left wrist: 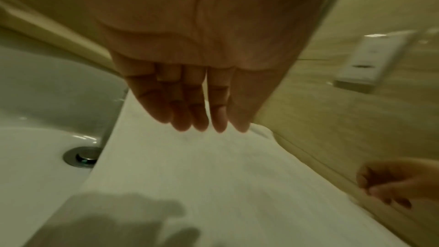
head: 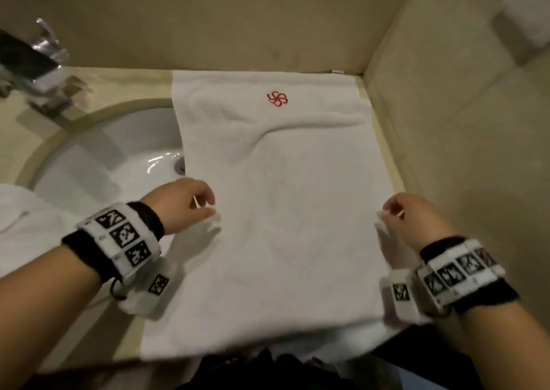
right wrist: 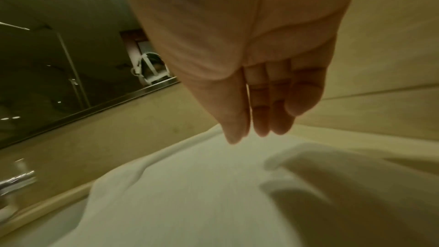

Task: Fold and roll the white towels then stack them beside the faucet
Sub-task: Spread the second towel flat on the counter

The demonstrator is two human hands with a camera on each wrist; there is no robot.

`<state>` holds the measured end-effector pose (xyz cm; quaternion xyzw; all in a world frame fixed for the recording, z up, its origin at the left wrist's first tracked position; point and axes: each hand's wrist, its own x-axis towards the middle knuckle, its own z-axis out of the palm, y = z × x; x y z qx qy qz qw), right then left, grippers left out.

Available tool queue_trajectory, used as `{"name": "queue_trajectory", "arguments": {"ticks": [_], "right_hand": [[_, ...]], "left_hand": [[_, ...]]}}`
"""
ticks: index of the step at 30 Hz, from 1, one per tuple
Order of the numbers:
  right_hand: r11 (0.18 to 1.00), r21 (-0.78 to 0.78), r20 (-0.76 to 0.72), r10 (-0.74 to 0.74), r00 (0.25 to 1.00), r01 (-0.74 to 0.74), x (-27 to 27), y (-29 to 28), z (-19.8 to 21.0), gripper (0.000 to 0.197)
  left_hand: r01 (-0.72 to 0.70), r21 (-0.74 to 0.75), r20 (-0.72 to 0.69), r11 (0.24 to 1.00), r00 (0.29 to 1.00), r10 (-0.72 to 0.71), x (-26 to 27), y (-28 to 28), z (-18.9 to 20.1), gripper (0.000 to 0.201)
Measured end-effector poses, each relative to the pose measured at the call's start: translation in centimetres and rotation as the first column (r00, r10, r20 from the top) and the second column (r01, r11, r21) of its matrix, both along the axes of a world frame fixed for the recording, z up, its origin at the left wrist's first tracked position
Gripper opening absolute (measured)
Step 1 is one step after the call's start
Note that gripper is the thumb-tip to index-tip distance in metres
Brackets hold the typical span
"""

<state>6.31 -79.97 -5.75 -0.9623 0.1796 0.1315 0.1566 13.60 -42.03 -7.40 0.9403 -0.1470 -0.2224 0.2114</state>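
A white towel with a red flower logo lies spread flat on the counter, right of the sink, and its left edge overhangs the basin. My left hand hovers at the towel's left edge and my right hand at its right edge. In the left wrist view the left hand's fingers are straight above the towel and hold nothing. The right wrist view shows the right hand's fingers likewise extended over the towel. The picture is motion-blurred.
A chrome faucet stands at the back left behind the white sink, whose drain shows beside the towel. Another white towel lies at the left edge. A beige wall closes the right side.
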Motion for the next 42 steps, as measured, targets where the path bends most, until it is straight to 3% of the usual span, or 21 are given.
{"name": "queue_trajectory", "arguments": {"ticks": [2,5,10,16,19,25,28,31,34,37,42], "right_hand": [[1.000,-0.020,-0.075,0.011,0.997,-0.013,-4.7,-0.3,-1.4,0.015],[0.998,-0.056,-0.126,-0.031,0.992,0.024,-8.7,-0.2,-3.3,0.015],[0.993,-0.120,-0.123,-0.031,0.992,0.016,-9.9,-0.7,-3.7,0.014],[0.973,-0.226,-0.220,-0.003,0.976,-0.048,-9.6,-2.0,-3.4,0.024],[0.971,-0.221,-0.232,0.042,0.972,-0.095,-9.8,-2.3,-3.4,0.021],[0.980,-0.199,-0.121,-0.014,0.993,-0.011,-10.8,-1.7,-2.9,0.018],[0.994,-0.104,-0.013,0.031,0.999,-0.032,-11.5,0.4,-2.1,0.013],[0.979,0.083,0.066,0.180,0.981,-0.185,-11.8,5.1,-1.2,0.015],[0.903,0.303,0.127,0.278,0.952,-0.305,-12.1,11.1,-0.4,0.012],[0.817,0.443,0.141,0.342,0.929,-0.368,-12.6,16.2,-0.1,0.007],[0.747,0.606,0.032,0.320,0.947,-0.273,-12.7,22.8,-1.0,0.008]], "left_hand": [[0.108,0.126,0.010,0.986,0.994,-0.110,-4.9,-0.1,0.5,0.021],[0.153,0.272,0.016,0.950,0.986,-0.164,-10.4,-0.3,-0.3,0.023],[0.057,0.235,0.043,0.970,0.997,-0.069,-14.8,-1.5,-1.6,0.014],[0.188,0.195,0.007,0.963,0.981,-0.193,-16.8,-2.5,-1.9,0.012],[0.178,0.150,0.031,0.972,0.982,-0.185,-17.5,-2.0,-2.2,0.011],[0.118,0.263,0.186,0.958,0.968,-0.170,-18.0,1.1,-2.4,0.051],[0.197,0.274,0.197,0.941,0.947,-0.255,-18.2,2.8,-1.9,0.050],[0.287,0.295,0.170,0.911,0.923,-0.346,-17.3,3.3,-1.2,0.042],[0.388,0.301,0.144,0.871,0.884,-0.444,-16.1,3.1,-1.1,0.019],[0.484,0.324,0.086,0.813,0.841,-0.535,-14.7,2.7,-1.3,0.019],[0.337,0.020,0.055,0.941,0.940,-0.337,-11.3,1.4,0.1,0.015]]}}
